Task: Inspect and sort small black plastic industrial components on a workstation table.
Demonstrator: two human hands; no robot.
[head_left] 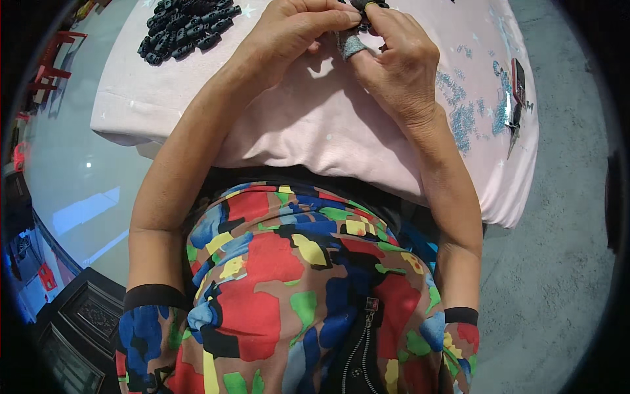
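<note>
At the top edge of the view, my left hand (289, 33) and my right hand (401, 62) meet over the table. Both are closed, with thumbs and fingers pinching at a small black piece (362, 6) between them. Fingers cover much of that piece, so its exact kind does not show. A grey wrap (351, 44) goes round my right thumb. Left of my left hand lies a pile of small black plastic parts (187, 29), ribbed and much alike. To the right of my right hand, many tiny clear-bluish pieces (462, 128) are scattered on the cloth.
A pale pink cloth with stars (302, 131) covers the table and hangs over its near edge. Near its right edge lie a red-edged flat object (518, 82) and a pointed metal tool (514, 134). Red chairs (52, 65) stand far left; a dark panelled door (85, 322) is lower left.
</note>
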